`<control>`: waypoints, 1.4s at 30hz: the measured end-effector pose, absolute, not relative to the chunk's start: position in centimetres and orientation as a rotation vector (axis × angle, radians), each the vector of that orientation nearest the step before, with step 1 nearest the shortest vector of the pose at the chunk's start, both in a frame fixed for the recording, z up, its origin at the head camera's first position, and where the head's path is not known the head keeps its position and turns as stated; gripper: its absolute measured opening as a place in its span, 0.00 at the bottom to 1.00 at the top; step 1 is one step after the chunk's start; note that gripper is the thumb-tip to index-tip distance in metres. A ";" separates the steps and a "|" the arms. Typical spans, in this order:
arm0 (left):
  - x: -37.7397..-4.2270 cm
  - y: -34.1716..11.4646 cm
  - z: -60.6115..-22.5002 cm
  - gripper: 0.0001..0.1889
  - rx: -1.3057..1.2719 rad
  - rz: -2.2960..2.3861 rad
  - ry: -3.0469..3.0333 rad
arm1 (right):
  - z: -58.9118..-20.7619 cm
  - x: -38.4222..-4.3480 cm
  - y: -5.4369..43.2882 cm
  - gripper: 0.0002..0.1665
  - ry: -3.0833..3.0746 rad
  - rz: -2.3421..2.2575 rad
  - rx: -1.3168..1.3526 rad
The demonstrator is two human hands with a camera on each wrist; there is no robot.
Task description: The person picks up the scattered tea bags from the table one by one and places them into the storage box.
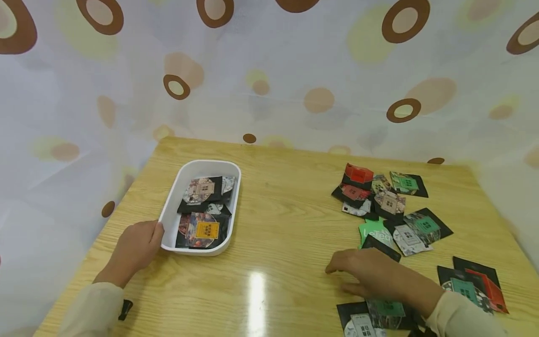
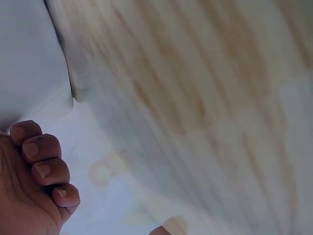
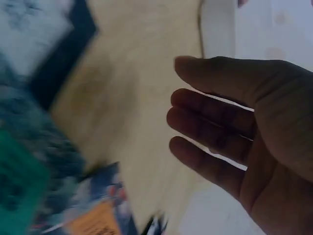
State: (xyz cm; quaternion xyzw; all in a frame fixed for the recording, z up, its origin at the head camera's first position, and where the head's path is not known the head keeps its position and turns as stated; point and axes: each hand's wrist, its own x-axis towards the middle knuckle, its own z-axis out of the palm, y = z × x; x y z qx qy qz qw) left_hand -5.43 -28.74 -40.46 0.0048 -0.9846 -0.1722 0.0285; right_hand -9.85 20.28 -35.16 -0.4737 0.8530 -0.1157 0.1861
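A white plastic tray [image 1: 202, 252] stands on the left of the table with several small printed sachets inside, among them one with an orange label [image 1: 208, 230]. My left hand [image 1: 136, 245] grips the tray's near left corner, thumb at the rim; in the left wrist view its fingers [image 2: 51, 171] curl beside the tray's white wall [image 2: 34, 63]. Fingers loosely bent and holding nothing, my right hand [image 1: 375, 274] hovers over the sachets at the right. Beneath it lie a green-labelled sachet [image 1: 387, 309] and a white-labelled one [image 1: 358, 320], partly covered by the hand.
Further back on the right, a loose pile holds red sachets [image 1: 358, 175], a beige-labelled sachet [image 1: 389, 203] and a green card [image 1: 375, 229] with white letters. Overlapping sachets [image 1: 465, 288] lie near the right edge. A patterned white cloth [image 1: 269, 70] hangs behind the table.
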 end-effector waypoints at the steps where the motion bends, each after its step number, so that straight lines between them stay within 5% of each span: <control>1: -5.4 -28.8 -40.4 0.23 0.017 -0.527 -3.037 | -35.6 -9.3 20.8 0.21 2.377 -0.323 -1.295; 8: -5.4 -29.0 -40.6 0.23 0.018 -0.520 -3.057 | -37.4 -6.4 23.2 0.46 2.340 -0.263 -1.175; 13: -5.4 -28.9 -40.5 0.23 0.019 -0.516 -3.055 | -38.7 -5.5 23.7 0.52 2.443 -0.232 -1.256; 22: -5.3 -29.0 -40.3 0.23 0.034 -0.496 -3.078 | -39.4 -6.4 23.0 0.43 2.451 -0.286 -1.233; 29: -5.5 -29.0 -40.2 0.24 0.023 -0.492 -3.077 | -38.2 -7.7 20.7 0.04 2.184 -1.037 -1.135; 42: -5.4 -29.0 -39.9 0.24 0.030 -0.523 -3.090 | -36.1 -13.1 4.8 0.29 2.148 -1.828 -0.676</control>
